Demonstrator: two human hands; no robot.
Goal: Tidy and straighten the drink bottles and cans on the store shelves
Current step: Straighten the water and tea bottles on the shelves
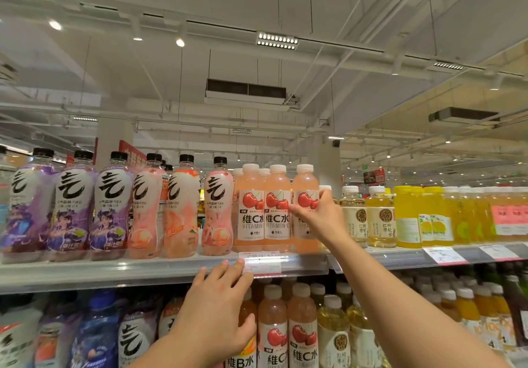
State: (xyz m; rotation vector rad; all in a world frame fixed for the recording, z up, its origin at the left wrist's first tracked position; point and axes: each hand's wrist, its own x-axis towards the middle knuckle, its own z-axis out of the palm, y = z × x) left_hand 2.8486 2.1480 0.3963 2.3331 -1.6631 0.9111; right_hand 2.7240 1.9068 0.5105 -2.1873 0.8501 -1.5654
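On the upper shelf (pixel 143 270) stand three front pink cherry vitamin C bottles with white caps. My right hand (pixel 320 217) grips the rightmost cherry bottle (pixel 305 190) around its label, thumb across the front. The other two cherry bottles (pixel 265 210) stand upright just left of it. My left hand (pixel 217 307) is lower, its straight fingers touching the price tag strip (pixel 264 264) on the shelf edge. Purple and pink black-capped sparkling water bottles (pixel 114 204) line the left part of the shelf.
Pale tea bottles (pixel 365 219) and yellow juice bottles (pixel 428 219) fill the shelf to the right. The lower shelf holds more cherry bottles (pixel 288 330), blue bottles (pixel 97 336) and orange drinks (pixel 485 313). Ceiling lights and ducts are overhead.
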